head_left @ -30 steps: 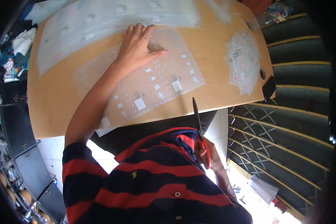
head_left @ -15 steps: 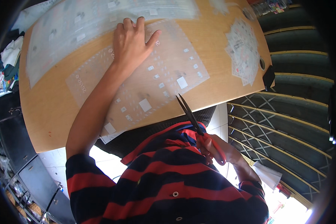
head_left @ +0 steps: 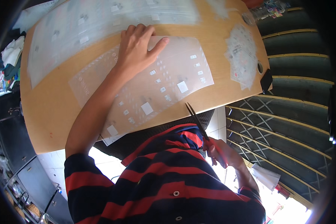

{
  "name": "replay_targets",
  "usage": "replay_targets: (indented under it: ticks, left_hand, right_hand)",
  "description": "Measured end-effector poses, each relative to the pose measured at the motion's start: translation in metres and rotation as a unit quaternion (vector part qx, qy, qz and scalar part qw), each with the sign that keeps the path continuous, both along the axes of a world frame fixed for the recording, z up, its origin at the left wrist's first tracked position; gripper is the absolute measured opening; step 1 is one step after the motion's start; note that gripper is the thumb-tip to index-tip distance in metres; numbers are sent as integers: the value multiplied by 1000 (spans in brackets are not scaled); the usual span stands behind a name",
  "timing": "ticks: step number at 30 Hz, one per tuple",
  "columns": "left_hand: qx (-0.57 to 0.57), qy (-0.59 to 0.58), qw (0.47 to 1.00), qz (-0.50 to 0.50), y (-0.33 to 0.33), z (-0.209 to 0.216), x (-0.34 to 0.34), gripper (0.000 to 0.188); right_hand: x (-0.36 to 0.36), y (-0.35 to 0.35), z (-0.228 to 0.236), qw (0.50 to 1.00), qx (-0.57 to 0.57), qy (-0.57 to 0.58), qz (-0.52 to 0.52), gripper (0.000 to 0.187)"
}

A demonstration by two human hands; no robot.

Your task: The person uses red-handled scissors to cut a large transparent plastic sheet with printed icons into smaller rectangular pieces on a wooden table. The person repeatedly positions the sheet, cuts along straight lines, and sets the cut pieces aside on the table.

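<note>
Left hand lies flat, fingers spread, on the translucent sheet on the wooden table. Right hand grips the scissors, blades parted at the sheet's near edge. Cutting appears barely begun; the sheet looks whole.

My one head camera looks steeply down over my striped shirt at the wooden table, which fills the far half of the view. It sits close above my chest, its fisheye bending the table edge and darkening the rim.
</note>
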State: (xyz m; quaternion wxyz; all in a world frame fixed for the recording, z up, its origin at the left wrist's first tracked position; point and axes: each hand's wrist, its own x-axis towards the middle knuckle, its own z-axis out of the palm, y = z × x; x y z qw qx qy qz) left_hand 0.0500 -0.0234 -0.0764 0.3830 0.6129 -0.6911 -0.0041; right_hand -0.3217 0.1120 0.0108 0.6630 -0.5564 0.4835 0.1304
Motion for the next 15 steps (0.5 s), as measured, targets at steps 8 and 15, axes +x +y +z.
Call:
replay_targets:
  ticks: [8, 15]
  left_hand:
    - [-4, 117, 993, -19, -5, 3, 1, 57]
    - [49, 208, 977, -18, -7, 2, 4, 39]
  right_hand:
    - [23, 1, -25, 986, -143, -75, 26, 70]
    - [29, -4, -18, 995, -82, -63, 13, 80]
